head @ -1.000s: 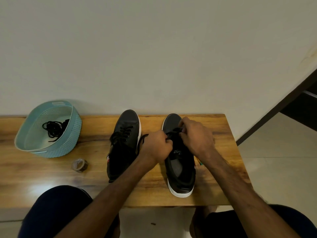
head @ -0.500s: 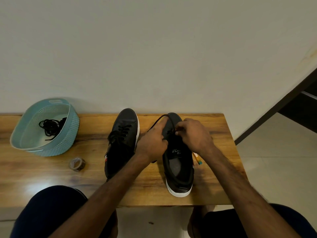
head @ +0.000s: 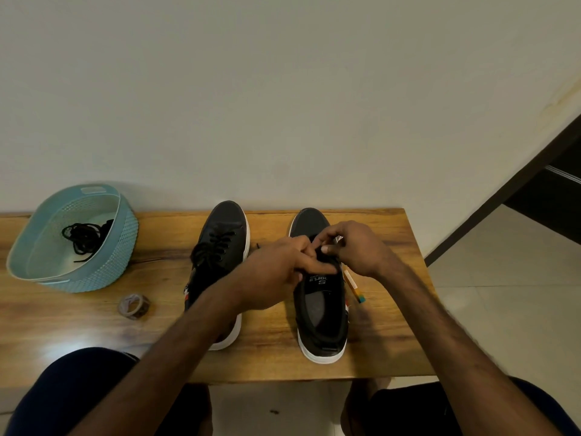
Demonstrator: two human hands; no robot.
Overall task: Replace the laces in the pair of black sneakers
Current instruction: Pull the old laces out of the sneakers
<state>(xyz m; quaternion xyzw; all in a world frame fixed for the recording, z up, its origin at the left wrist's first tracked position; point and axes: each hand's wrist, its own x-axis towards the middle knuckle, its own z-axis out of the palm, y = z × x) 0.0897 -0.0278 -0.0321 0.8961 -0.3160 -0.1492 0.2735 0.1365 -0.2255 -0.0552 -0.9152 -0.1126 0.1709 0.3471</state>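
Pinching lace (head: 320,250) with left hand (head: 276,273) and right hand (head: 358,250), both curled, over shoe (head: 320,313) at 3 o'clock of laced shoe (head: 220,247).

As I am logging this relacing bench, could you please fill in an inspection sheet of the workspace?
Surface: glossy wooden table against a wall.
Job's things: left sneaker laced; right sneaker being laced, its lace mostly hidden; black laces in a blue basket.
Clutter: tape roll; pen beside the right sneaker.
Hands: left hand and right hand at the right sneaker's eyelets; the right hand pinches the lace, the left hand's grip is unclear.
Cables: nothing seen.
Surroundings: pale wall, tiled floor, dark door frame.
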